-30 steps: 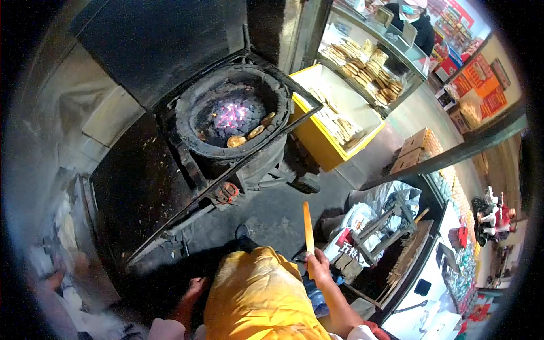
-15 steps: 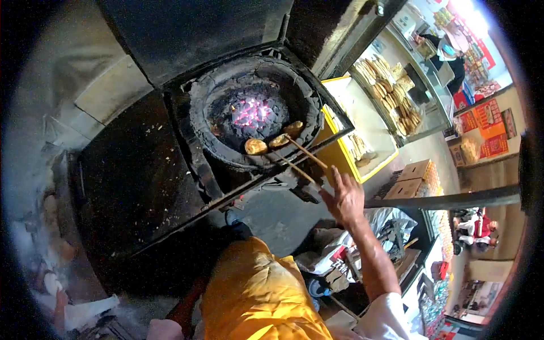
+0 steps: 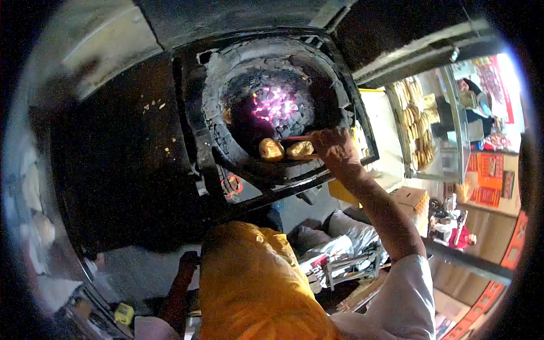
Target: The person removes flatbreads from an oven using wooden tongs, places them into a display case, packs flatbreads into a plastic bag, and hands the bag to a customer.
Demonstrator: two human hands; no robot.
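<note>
My right hand [image 3: 335, 148] reaches over the near right rim of the round clay oven [image 3: 218, 122], fingers wrapped round wooden tongs [image 3: 310, 157]. The tongs lie on both sides of a browned flatbread [image 3: 300, 149] on the oven's near wall. Just left of it sits another browned bread [image 3: 271, 149]. Coals [image 3: 273, 103] glow pink at the bottom of the oven. My left hand [image 3: 189, 264] hangs low beside the yellow apron [image 3: 243, 283], in shadow; its fingers are too dark to make out.
A dark worktop [image 3: 113, 170] with crumbs adjoins the oven on the left. Right of the oven are a yellow-rimmed box [image 3: 382, 127] and a display case with stacked breads [image 3: 416, 127]. Plastic bags and a small wooden stool [image 3: 354, 269] lie below. A person [image 3: 476, 107] is behind the case.
My right hand has moved in over the oven with the tongs, now around the middle bread. The camera view has shifted closer to the oven and turned.
</note>
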